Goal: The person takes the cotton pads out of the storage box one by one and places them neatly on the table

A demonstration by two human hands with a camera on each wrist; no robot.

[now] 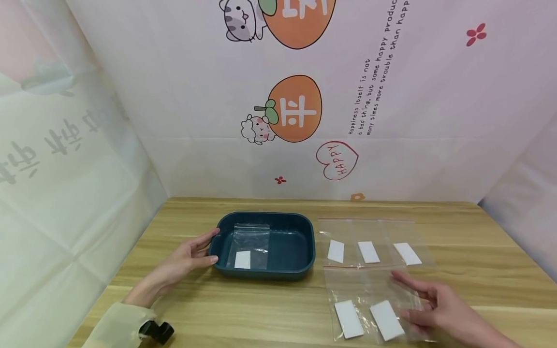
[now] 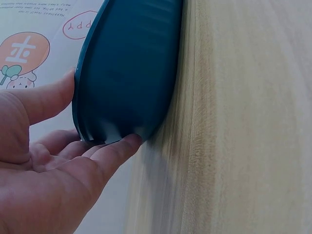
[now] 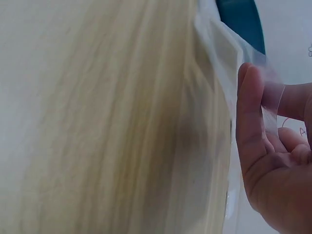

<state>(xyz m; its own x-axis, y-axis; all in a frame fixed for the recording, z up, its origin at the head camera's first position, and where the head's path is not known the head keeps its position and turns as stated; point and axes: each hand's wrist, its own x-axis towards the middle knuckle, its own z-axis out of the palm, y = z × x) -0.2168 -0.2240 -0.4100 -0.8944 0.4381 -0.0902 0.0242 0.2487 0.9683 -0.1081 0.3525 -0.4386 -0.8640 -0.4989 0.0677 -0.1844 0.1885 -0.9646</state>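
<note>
At the left end of the dark teal dish (image 1: 285, 275), my left hand (image 1: 187, 256) holds the rim. In the left wrist view its thumb is at one edge and its fingers at the end wall. Inside the dish lies a clear zip bag (image 1: 250, 237) with a white rectangular piece (image 1: 242, 259). My right hand (image 1: 439, 309) holds the right edge of another clear zip bag (image 1: 378, 280), containing a white piece (image 1: 387, 320). In the right wrist view the film passes between thumb and fingers; the exact pinch point is unclear.
Beside the held bag lies another clear bag with a white piece (image 1: 349, 319). Three more clear bags, with white pieces (image 1: 335, 251), lie behind in a row, seemingly overlapping. The wooden table (image 1: 243, 309) meets a printed cloth backdrop (image 1: 196, 121).
</note>
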